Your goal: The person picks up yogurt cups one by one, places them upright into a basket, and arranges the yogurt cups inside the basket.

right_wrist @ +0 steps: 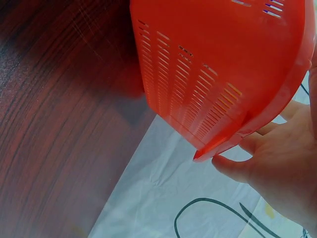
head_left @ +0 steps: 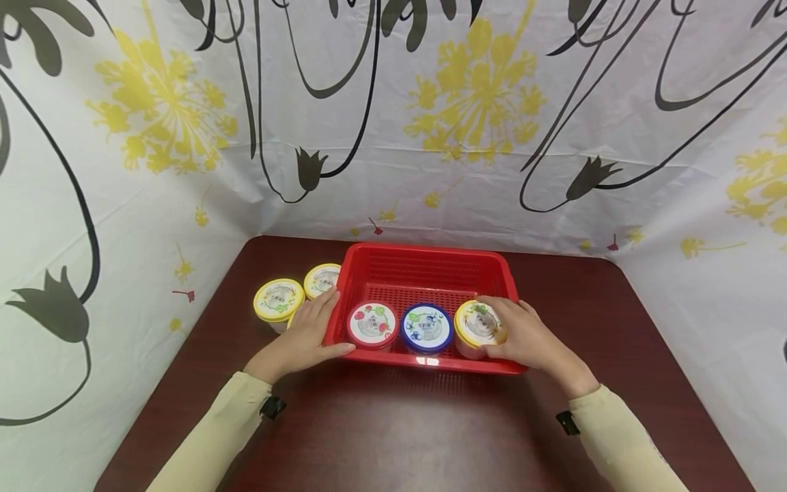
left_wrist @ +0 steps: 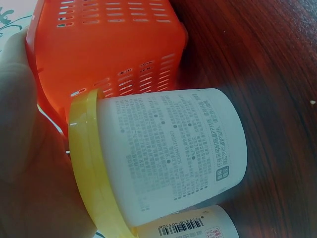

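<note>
A red perforated basket (head_left: 424, 367) sits on the table. In its front row stand a red-lidded tub (head_left: 372, 324), a blue-lidded tub (head_left: 427, 326) and a yellow-lidded tub (head_left: 475, 324). My right hand (head_left: 522, 335) grips this yellow-lidded tub by its right side; in the right wrist view a finger touches the basket's rim. Across the basket's left front corner rests my left hand (head_left: 304, 338), fingers fairly straight along the side rim and thumb at the front. Beside it, outside the basket, another yellow-lidded tub (left_wrist: 168, 148) stands mostly hidden in the head view.
Left of the basket are two more yellow-lidded tubs, one nearer (head_left: 279, 299) and one farther (head_left: 321, 280). The dark wooden table (head_left: 393, 430) meets a patterned white cloth (head_left: 393, 184) at the back and sides.
</note>
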Demonstrator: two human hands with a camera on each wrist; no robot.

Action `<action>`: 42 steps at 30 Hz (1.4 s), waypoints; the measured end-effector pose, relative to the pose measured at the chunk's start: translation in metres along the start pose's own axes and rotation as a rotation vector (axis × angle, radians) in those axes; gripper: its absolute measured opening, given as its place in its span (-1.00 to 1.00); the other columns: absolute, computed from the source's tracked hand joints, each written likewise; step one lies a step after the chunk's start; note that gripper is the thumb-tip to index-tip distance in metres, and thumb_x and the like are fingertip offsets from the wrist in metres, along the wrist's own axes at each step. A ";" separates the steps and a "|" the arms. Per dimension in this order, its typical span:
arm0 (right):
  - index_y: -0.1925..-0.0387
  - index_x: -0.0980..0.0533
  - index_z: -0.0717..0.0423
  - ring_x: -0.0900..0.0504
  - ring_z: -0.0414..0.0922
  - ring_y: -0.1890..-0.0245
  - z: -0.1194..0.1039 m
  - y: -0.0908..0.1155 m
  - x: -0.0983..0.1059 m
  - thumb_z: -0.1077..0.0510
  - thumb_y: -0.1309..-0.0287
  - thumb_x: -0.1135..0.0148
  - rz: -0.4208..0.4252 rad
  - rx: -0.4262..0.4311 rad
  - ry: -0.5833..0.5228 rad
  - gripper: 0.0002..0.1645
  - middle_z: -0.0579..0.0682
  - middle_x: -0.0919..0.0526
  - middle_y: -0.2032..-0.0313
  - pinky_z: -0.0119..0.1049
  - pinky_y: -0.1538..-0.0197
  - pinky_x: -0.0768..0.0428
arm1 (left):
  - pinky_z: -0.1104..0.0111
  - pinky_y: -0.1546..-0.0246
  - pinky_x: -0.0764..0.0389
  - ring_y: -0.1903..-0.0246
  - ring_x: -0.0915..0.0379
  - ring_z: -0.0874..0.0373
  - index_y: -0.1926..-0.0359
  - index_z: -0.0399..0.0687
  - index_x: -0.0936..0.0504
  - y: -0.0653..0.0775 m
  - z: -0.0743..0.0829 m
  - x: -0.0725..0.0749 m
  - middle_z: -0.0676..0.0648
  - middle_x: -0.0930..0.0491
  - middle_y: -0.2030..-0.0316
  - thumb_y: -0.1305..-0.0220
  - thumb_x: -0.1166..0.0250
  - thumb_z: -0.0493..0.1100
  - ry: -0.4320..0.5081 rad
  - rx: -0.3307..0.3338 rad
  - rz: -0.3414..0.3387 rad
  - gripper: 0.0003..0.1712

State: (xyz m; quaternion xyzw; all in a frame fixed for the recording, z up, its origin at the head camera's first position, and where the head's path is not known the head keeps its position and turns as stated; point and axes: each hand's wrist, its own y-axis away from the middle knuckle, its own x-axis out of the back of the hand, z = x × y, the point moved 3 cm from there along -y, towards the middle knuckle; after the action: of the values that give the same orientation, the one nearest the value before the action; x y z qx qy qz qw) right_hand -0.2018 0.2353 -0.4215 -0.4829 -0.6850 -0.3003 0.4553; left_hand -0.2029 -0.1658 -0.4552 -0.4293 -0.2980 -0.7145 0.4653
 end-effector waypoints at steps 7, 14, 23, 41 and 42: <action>-0.40 -0.27 -0.03 -0.41 0.14 -0.31 0.000 0.000 -0.002 -0.03 0.28 -0.61 -0.019 0.000 -0.009 0.14 0.14 -0.48 -0.29 0.44 -0.43 0.07 | -0.07 -0.29 -0.48 -0.50 0.08 -0.02 -0.58 0.12 0.20 -0.001 0.000 -0.001 0.01 0.08 -0.55 0.09 -0.30 0.57 -0.002 0.004 -0.005 0.41; -0.41 -0.26 -0.06 -0.37 0.15 -0.34 0.001 -0.001 -0.006 -0.03 0.26 -0.60 -0.033 -0.009 -0.009 0.14 0.14 -0.46 -0.30 0.46 -0.42 0.13 | -0.06 -0.29 -0.48 -0.50 0.08 -0.02 -0.58 0.12 0.21 -0.001 0.000 -0.001 0.02 0.08 -0.55 0.09 -0.31 0.57 -0.003 0.004 -0.005 0.40; -0.40 -0.27 -0.07 -0.34 0.17 -0.35 0.001 0.000 -0.008 -0.03 0.26 -0.60 -0.028 -0.011 -0.008 0.13 0.15 -0.44 -0.32 0.47 -0.41 0.13 | -0.08 -0.30 -0.46 -0.49 0.08 -0.03 -0.58 0.12 0.21 0.000 0.001 0.000 0.01 0.09 -0.55 0.08 -0.33 0.54 0.002 0.001 -0.005 0.40; -0.36 -0.32 -0.08 -0.37 0.14 -0.33 0.000 0.000 -0.006 -0.10 0.28 -0.61 -0.041 -0.009 0.010 0.10 0.11 -0.49 -0.29 0.47 -0.40 0.10 | -0.10 -0.38 -0.36 -0.49 0.08 -0.02 -0.58 0.09 0.20 -0.001 0.001 -0.001 0.00 0.08 -0.55 0.06 -0.30 0.55 -0.007 -0.001 -0.001 0.39; -0.36 -0.32 -0.08 -0.37 0.14 -0.33 0.000 0.000 -0.006 -0.11 0.28 -0.61 -0.042 -0.009 0.009 0.10 0.11 -0.48 -0.29 0.47 -0.40 0.09 | -0.10 -0.40 -0.33 -0.49 0.08 -0.02 -0.58 0.09 0.21 -0.001 0.000 0.000 0.00 0.08 -0.55 0.05 -0.29 0.55 -0.009 -0.003 0.000 0.38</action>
State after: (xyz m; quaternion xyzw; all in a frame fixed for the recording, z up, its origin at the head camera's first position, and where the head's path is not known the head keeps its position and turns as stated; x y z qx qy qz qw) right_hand -0.2008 0.2330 -0.4273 -0.4692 -0.6917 -0.3150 0.4496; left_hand -0.2038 -0.1647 -0.4554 -0.4329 -0.2991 -0.7131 0.4633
